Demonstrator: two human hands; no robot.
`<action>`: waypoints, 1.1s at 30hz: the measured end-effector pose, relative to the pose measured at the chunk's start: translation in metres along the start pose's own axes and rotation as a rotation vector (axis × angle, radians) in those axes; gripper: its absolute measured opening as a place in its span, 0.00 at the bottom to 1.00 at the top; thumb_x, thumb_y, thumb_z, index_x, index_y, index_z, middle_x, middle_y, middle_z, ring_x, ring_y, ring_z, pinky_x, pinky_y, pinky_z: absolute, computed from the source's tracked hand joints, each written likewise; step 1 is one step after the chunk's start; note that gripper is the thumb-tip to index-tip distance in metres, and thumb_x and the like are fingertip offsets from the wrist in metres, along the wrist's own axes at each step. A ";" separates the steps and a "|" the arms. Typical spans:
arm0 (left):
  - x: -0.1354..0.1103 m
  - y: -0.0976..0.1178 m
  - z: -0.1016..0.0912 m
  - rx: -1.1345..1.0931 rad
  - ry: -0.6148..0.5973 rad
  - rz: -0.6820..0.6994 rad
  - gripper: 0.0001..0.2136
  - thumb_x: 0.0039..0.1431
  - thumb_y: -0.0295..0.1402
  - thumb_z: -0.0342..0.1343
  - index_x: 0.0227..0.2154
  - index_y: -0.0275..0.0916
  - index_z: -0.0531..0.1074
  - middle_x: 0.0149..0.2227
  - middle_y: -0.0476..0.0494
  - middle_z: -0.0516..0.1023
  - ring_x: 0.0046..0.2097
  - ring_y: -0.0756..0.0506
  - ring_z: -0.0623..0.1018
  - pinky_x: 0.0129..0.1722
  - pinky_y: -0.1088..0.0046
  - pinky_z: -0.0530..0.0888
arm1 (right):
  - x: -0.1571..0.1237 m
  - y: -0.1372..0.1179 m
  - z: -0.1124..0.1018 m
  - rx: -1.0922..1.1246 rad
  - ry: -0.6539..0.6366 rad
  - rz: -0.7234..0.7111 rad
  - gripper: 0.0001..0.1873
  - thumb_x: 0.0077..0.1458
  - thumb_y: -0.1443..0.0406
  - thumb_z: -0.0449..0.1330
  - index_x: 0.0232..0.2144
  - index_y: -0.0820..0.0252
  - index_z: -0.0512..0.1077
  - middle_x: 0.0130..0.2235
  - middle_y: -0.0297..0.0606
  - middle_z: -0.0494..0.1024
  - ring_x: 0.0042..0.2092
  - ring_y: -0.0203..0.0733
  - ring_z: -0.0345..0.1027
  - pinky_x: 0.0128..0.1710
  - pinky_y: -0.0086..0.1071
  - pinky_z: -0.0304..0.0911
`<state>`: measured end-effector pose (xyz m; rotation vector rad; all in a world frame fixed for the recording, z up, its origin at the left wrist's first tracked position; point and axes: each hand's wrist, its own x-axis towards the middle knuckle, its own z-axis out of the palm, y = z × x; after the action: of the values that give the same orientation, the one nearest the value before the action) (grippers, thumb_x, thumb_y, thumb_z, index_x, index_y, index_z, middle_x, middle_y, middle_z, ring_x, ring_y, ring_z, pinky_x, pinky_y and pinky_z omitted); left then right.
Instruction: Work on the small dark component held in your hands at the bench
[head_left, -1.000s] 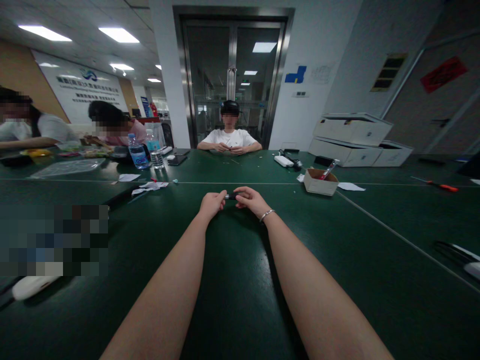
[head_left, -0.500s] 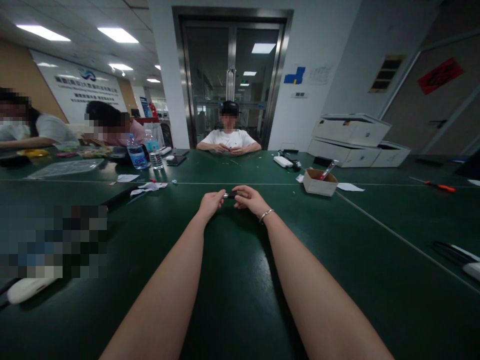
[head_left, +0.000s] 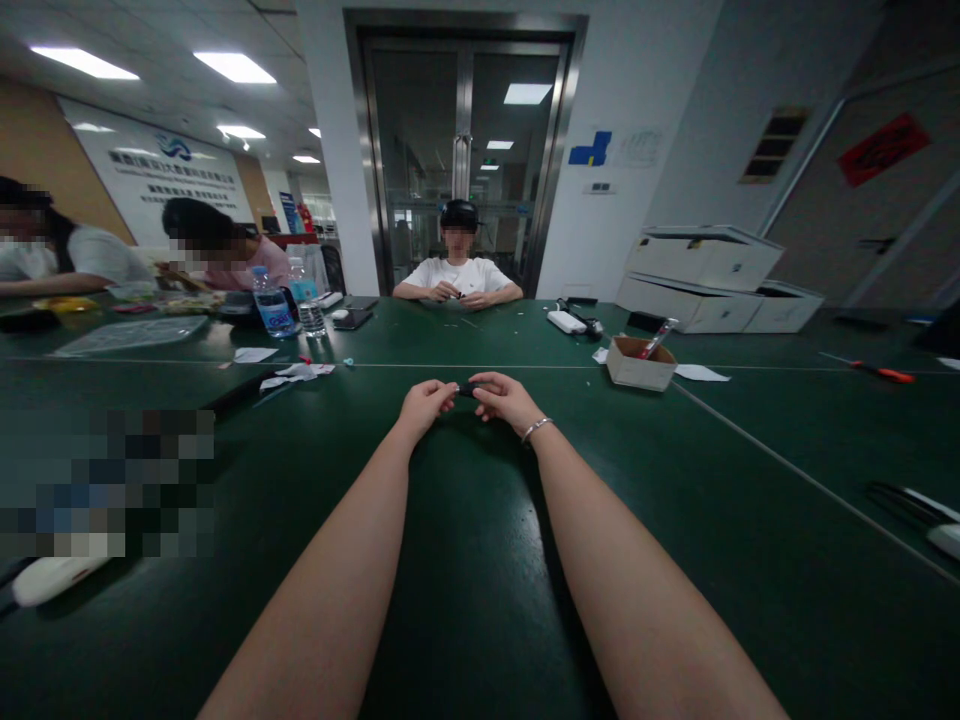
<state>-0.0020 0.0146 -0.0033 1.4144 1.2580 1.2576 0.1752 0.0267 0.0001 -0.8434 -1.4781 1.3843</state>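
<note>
Both hands meet over the middle of the green table (head_left: 480, 560). Between them is a small dark object (head_left: 467, 389), black with a silvery bit at its left end; it is too small to tell its kind. My left hand (head_left: 428, 408) pinches the silvery end between thumb and fingers. From the other side, my right hand (head_left: 511, 402) grips the black part, its fingers closed and curled. The fingers hide much of the object. A silver bracelet (head_left: 538, 428) circles my right wrist.
Right of my hands stands a small cardboard box (head_left: 640, 372) with a tool in it. Farther right lies an orange-handled screwdriver (head_left: 877, 372). Paper scraps (head_left: 296, 373) and water bottles (head_left: 274, 305) are at left. A person (head_left: 459, 275) sits opposite; white boxes (head_left: 697, 280) are stacked back right.
My hands have drawn slightly closer together, and less of the object's silvery part shows between them. The head of the person opposite has risen slightly.
</note>
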 end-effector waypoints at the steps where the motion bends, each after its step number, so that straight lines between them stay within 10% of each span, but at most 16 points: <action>1: -0.001 0.001 0.000 -0.001 0.003 -0.003 0.15 0.44 0.45 0.58 0.22 0.36 0.70 0.21 0.48 0.72 0.24 0.52 0.69 0.24 0.76 0.62 | 0.000 0.001 0.000 0.010 0.007 0.000 0.14 0.46 0.68 0.64 0.38 0.60 0.70 0.31 0.33 0.76 0.22 0.30 0.69 0.19 0.23 0.65; 33: -0.002 -0.001 -0.004 0.246 -0.043 0.030 0.24 0.50 0.54 0.49 0.14 0.37 0.67 0.13 0.51 0.63 0.18 0.52 0.63 0.23 0.74 0.60 | 0.000 0.003 -0.005 0.038 -0.042 0.036 0.17 0.44 0.68 0.66 0.39 0.60 0.71 0.31 0.33 0.75 0.23 0.29 0.68 0.23 0.24 0.67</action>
<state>-0.0061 0.0126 -0.0038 1.6313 1.4036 1.1144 0.1792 0.0286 -0.0032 -0.8248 -1.4707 1.4599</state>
